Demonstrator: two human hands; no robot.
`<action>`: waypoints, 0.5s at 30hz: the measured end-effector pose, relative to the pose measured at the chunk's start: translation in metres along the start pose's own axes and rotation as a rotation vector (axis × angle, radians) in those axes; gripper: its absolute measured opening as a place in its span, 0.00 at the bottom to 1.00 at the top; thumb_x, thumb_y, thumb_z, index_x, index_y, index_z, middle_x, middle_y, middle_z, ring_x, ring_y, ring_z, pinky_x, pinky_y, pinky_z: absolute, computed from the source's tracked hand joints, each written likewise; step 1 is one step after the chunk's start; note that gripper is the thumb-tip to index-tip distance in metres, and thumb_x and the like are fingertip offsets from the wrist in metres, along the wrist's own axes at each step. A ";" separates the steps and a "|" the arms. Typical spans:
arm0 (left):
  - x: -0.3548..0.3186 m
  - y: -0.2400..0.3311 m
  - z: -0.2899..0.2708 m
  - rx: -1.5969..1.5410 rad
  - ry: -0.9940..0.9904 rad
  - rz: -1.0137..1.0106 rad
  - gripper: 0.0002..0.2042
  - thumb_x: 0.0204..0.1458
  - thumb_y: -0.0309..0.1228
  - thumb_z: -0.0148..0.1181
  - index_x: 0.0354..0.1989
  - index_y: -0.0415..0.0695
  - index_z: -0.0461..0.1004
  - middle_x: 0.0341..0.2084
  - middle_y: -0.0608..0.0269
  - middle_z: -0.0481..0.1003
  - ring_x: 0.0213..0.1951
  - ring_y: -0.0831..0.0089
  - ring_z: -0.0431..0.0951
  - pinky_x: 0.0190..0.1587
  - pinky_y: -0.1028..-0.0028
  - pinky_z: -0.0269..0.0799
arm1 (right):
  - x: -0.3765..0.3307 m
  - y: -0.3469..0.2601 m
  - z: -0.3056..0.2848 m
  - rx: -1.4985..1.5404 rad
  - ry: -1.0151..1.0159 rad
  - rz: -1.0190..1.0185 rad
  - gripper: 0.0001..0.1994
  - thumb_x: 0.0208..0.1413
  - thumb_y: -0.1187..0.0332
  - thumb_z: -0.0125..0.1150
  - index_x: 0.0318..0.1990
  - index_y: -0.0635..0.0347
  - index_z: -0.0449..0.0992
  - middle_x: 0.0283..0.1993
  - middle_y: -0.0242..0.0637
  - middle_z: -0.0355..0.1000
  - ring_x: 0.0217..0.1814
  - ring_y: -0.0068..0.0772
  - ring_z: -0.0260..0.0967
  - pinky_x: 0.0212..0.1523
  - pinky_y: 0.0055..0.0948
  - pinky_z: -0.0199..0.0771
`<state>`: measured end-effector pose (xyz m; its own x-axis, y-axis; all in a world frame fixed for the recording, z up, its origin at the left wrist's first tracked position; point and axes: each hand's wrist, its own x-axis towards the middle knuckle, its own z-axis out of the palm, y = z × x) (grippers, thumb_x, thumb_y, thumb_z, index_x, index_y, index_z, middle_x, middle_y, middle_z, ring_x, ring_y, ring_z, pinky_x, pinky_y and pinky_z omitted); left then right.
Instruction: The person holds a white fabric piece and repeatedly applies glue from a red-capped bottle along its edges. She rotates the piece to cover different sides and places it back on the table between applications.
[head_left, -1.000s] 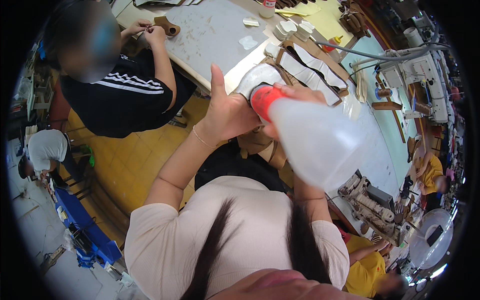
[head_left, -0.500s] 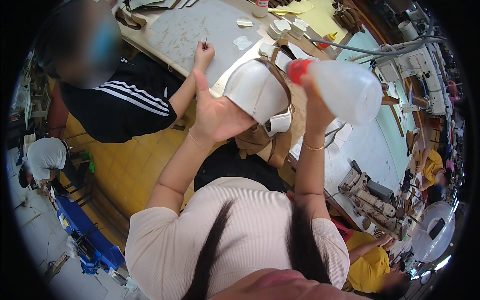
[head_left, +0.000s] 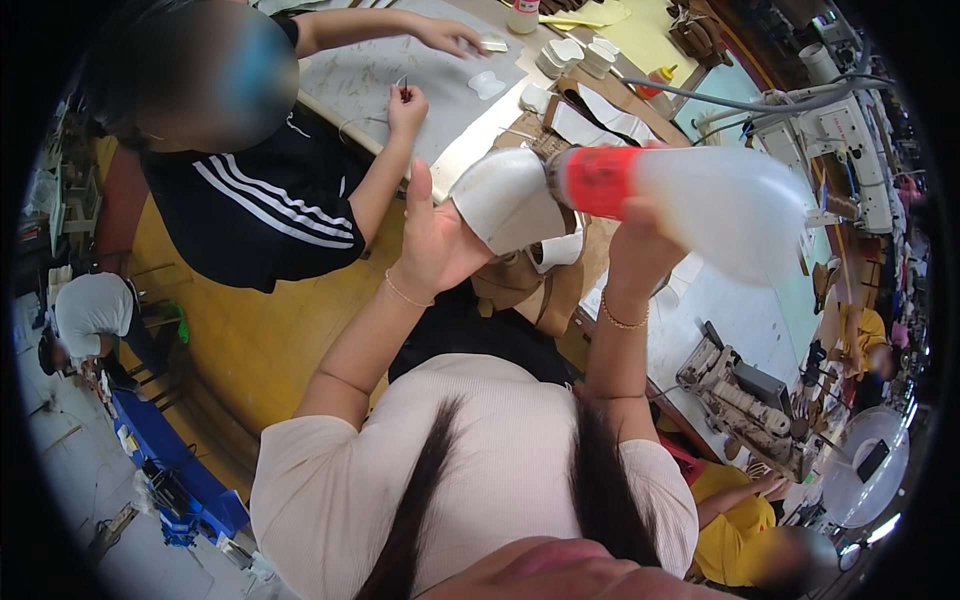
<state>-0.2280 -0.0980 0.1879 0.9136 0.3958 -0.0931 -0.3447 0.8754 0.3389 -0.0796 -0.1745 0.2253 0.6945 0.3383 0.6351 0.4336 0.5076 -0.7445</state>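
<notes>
A curved white cup-shaped piece [head_left: 507,203], maybe leather, rests in my left hand [head_left: 440,240], with the thumb standing up and the fingers hidden behind it. My right hand [head_left: 640,245] grips a large translucent plastic bottle [head_left: 730,210] near its red neck. The bottle lies tilted nearly level, its red end pointing left at the right rim of the white piece. Whether the two touch I cannot tell. Brown and white pieces [head_left: 545,285] hang below the white piece, partly hidden.
At left, a person in a black striped shirt [head_left: 260,210] works at the grey-topped table [head_left: 345,60]. White stacked pads [head_left: 560,55] and a yellow bottle with a red cap [head_left: 655,80] stand farther back. A sewing machine [head_left: 845,150] and a metal device [head_left: 745,390] are at right.
The bottle has moved right and tipped nearer level, showing more of its red neck. My left hand has turned the white piece slightly. The other person's far arm now reaches over the table.
</notes>
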 end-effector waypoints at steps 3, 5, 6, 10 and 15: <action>-0.001 0.009 0.000 -0.006 0.000 -0.002 0.52 0.40 0.74 0.29 0.64 0.40 0.45 0.64 0.59 0.48 0.64 0.63 0.50 0.64 0.61 0.43 | 0.009 0.014 -0.001 -0.300 0.026 0.136 0.24 0.37 0.64 0.74 0.42 0.65 0.70 0.42 0.39 0.71 0.43 0.29 0.69 0.45 0.30 0.70; -0.001 0.017 -0.001 0.042 0.008 0.011 0.53 0.39 0.75 0.29 0.64 0.41 0.45 0.64 0.60 0.48 0.64 0.63 0.49 0.64 0.61 0.43 | 0.019 0.022 -0.012 -0.451 0.049 0.261 0.23 0.38 0.65 0.73 0.41 0.65 0.71 0.44 0.39 0.71 0.47 0.32 0.69 0.49 0.31 0.69; 0.001 0.018 -0.002 0.083 0.013 0.017 0.53 0.39 0.75 0.28 0.64 0.41 0.45 0.64 0.60 0.48 0.64 0.63 0.49 0.64 0.62 0.43 | 0.016 0.022 -0.008 -0.307 0.060 0.209 0.22 0.39 0.65 0.72 0.42 0.64 0.71 0.44 0.38 0.71 0.46 0.32 0.69 0.49 0.31 0.69; 0.000 0.016 0.002 0.207 -0.045 -0.004 0.48 0.45 0.71 0.28 0.63 0.41 0.47 0.60 0.57 0.55 0.62 0.65 0.53 0.64 0.64 0.46 | -0.007 0.003 0.010 -0.109 -0.204 0.043 0.17 0.45 0.69 0.67 0.43 0.62 0.72 0.42 0.36 0.72 0.45 0.31 0.70 0.48 0.31 0.69; 0.004 0.022 0.000 0.466 -0.099 -0.014 0.51 0.41 0.73 0.28 0.65 0.42 0.42 0.63 0.59 0.49 0.64 0.67 0.49 0.64 0.65 0.43 | 0.002 0.007 0.018 -0.383 -0.145 0.264 0.17 0.44 0.68 0.68 0.42 0.59 0.73 0.40 0.31 0.73 0.41 0.25 0.70 0.44 0.25 0.70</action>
<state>-0.2321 -0.0770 0.1949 0.9414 0.3368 -0.0185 -0.2195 0.6533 0.7246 -0.0855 -0.1556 0.2249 0.7339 0.5372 0.4158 0.4521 0.0707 -0.8892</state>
